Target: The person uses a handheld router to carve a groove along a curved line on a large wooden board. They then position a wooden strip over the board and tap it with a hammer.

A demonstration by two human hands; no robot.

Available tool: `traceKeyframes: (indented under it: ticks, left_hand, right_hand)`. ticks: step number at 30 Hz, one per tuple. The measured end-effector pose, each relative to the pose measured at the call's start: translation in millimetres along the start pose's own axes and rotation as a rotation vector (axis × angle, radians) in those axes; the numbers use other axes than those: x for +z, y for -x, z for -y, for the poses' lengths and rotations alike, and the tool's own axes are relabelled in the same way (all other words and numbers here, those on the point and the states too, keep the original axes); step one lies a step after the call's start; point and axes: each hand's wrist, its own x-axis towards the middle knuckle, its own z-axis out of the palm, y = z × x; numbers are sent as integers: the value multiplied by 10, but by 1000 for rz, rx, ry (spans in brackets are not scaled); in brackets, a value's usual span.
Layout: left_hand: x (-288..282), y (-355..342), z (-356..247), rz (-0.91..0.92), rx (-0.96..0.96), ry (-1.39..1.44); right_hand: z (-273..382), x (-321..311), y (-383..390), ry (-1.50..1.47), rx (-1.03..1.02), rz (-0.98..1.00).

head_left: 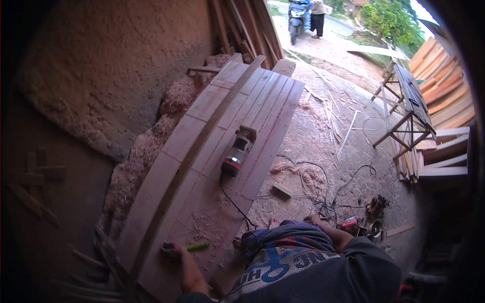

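Observation:
My left hand [174, 252] is low over the near end of a long panel of joined wooden boards [222, 194], beside a long straight wooden strip [194, 156]. Its fingers are curled closed, and a bright green pen-like stick [198, 246] juts from its right side. Some fingers are hidden in shadow. On the panel's middle lies a corded power tool [237, 154] with a red and black end, untouched. My right hand [314, 220] rests by my knee, too small and dark to show how its fingers are held.
Pink shavings [146, 151] heap along the wall side. Cords [328, 202], a small wood block [282, 190] and a red power tool [349, 222] lie on the floor at right. Farther off stand a wooden trestle [406, 101], stacked planks [444, 81], a motorbike [297, 20] and a person [317, 17].

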Motion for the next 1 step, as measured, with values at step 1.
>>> traceKeyframes:
  ticks: [1]
  left_hand:
    - [-199,18,-85,70,40,15]
  right_hand:
    - [-144,-115,282,44,53,-2]
